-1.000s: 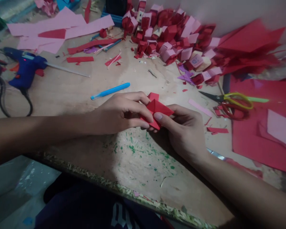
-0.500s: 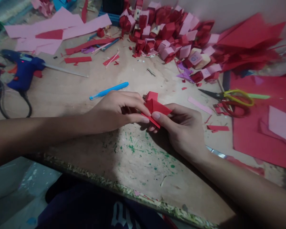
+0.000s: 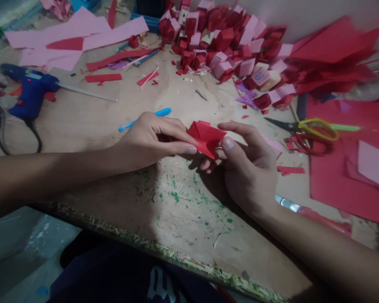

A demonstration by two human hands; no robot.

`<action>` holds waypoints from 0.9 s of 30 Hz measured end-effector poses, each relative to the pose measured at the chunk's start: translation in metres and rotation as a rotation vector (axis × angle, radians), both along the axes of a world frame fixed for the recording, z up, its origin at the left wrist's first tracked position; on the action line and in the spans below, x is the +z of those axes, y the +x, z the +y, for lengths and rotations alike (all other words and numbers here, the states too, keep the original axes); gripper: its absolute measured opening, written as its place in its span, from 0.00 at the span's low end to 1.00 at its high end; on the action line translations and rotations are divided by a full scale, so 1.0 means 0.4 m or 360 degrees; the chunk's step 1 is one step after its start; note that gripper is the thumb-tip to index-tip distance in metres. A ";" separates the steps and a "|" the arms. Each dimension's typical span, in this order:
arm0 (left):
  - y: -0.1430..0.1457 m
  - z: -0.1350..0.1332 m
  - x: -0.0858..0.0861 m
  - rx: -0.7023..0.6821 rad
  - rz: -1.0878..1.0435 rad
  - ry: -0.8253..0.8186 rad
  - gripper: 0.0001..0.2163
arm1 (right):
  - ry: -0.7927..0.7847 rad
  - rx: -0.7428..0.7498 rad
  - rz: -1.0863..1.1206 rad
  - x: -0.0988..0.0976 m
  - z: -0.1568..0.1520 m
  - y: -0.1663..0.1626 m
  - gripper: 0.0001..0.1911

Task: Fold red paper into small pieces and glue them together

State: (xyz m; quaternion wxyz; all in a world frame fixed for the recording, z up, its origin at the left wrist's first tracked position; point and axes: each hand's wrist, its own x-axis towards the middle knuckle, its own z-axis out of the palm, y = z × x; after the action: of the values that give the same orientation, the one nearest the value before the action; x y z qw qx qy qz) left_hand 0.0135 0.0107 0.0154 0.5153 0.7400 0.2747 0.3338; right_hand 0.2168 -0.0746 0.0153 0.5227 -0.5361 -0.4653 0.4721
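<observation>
A small folded red paper piece [image 3: 206,136] is held above the table in front of me. My left hand [image 3: 158,136] pinches its left side between thumb and fingers. At its right edge is my right hand [image 3: 248,162], thumb and forefinger apart. Other right fingers curl below the paper; whether they touch it I cannot tell. A blue pen [image 3: 162,112] lies just behind my left hand, partly covered by it. Scissors with yellow and red handles [image 3: 316,128] rest to the right of my right hand.
A blue glue gun [image 3: 31,90] with its cord lies at the left. Pink paper strips [image 3: 63,38] are behind it. Many red and pink folded paper pieces [image 3: 221,42] are heaped at the back. Large red sheets [image 3: 328,176] and a cutter knife [image 3: 287,203] lie at the right.
My right thumb has come off the red paper and moved right, and the right fingers have spread. The paper now shows more of its folded face, still pinched by my left hand.
</observation>
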 end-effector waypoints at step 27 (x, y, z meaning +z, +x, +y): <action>0.008 -0.014 0.001 0.0344 -0.0083 -0.0120 0.03 | 0.0140 -0.0135 -0.0280 -0.001 -0.001 -0.002 0.05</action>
State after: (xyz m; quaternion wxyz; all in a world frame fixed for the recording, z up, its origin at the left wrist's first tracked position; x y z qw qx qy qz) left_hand 0.0167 0.0052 0.0156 0.5107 0.6772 0.3518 0.3959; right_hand 0.2160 -0.0752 0.0148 0.5224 -0.5712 -0.5065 0.3798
